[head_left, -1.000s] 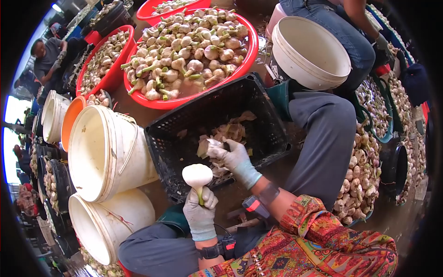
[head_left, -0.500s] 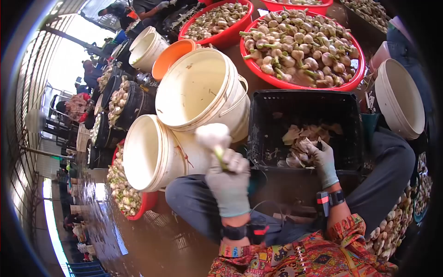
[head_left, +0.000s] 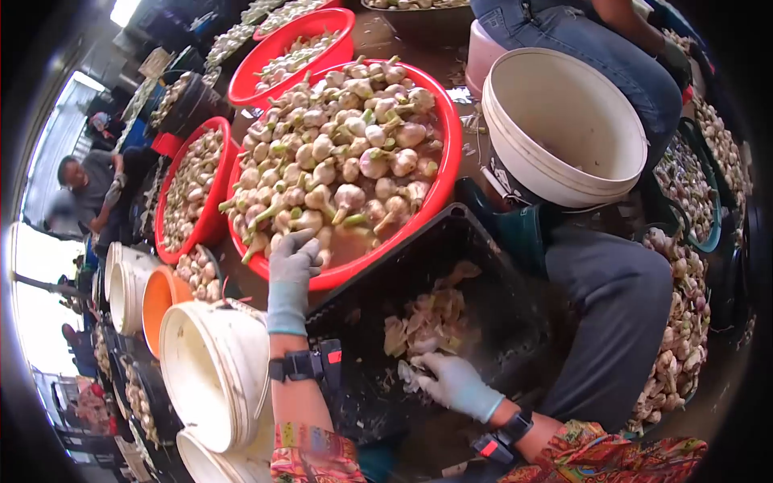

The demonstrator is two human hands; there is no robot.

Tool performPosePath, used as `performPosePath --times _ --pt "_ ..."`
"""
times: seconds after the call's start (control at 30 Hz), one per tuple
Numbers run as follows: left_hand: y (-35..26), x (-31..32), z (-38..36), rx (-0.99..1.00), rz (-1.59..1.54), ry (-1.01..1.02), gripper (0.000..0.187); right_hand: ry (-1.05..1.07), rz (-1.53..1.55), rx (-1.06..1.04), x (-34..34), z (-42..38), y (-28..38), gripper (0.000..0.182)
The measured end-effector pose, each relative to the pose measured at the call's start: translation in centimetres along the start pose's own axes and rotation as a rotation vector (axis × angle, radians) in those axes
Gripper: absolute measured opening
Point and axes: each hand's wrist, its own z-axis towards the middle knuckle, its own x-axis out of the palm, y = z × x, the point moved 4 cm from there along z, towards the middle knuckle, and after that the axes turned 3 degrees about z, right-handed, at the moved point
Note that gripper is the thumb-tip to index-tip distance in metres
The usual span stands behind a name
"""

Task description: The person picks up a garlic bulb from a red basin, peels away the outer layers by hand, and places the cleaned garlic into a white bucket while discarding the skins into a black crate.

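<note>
We saw through one wide-angle camera on the person's head, facing forward and steeply down. It sat close above the round red plastic tub and black slatted plastic crate, its dark circular rim curving the edges.

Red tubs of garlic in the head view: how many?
3. The big red tub is under the left hand; a second lies to its left; a third lies behind. More may be hidden beyond the top edge.
</note>
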Motion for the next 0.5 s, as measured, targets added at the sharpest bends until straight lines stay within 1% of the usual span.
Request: performPosePath --times 0.03,0.07,0.1,0.13,0.2,0.23,0.27,0.3,0.33,0.37,0.4,0.43,0.47,0.5 --pt "0.9 1.7 2.7 -0.009 0.111 0.076 0.028 -0.003 0.015 0.024 0.3 0.1 -0.4 0.02" --pt "3.7 3.0 6.7 0.051 0.297 0.054 0.034 -0.004 0.027 0.043 0.5 0.3 -0.6 0.021" --pt "4.7 4.6 8.9 0.205 0.594 -0.091 0.033 0.021 0.043 0.049 0.2 0.5 -0.2 0.022" --pt "5.4 5.8 10.7 0.368 0.885 -0.246 0.033 0.059 0.086 0.105 0.1 0.8 0.0 0.024" --pt "6.0 6.4 12.4 0.244 0.87 -0.242 0.031 0.102 0.174 0.171 0.1 1.2 -0.5 0.027" --pt "7.2 6.0 13.6 0.155 0.686 -0.169 0.018 0.078 0.17 0.183 -0.6 1.4 -0.1 0.025" --pt "7.8 5.7 13.6 0.157 0.696 -0.17 0.018 0.078 0.18 0.18 -0.6 1.4 -0.2 0.025" --pt "8.1 5.2 12.9 0.029 0.37 -0.086 0.017 0.02 0.239 0.197 -0.8 1.2 -0.3 0.024" --pt "7.2 4.6 11.8 -0.083 0.044 -0.015 0.016 -0.035 0.299 0.197 -1.0 1.4 -0.4 0.024" --pt "6.2 4.1 9.9 -0.139 -0.083 -0.056 0.009 -0.029 0.383 0.236 -1.2 1.4 -0.2 0.025" --pt "6.2 3.3 8.1 -0.242 -0.253 0.011 0.008 -0.077 0.489 0.156 -1.2 1.2 -0.1 0.026" --pt "5.0 3.1 5.4 -0.18 -0.276 0.024 0.009 -0.01 0.71 0.272 -1.5 1.2 0.4 0.027" --pt "5.1 3.0 2.3 -0.135 -0.344 -0.047 0.011 0.062 0.923 0.395 -2.2 0.9 1.3 0.029" --pt "4.6 3.4 -1.4 -0.15 -0.434 -0.035 0.014 0.038 1.028 0.379 -3.1 0.9 2.2 0.034"
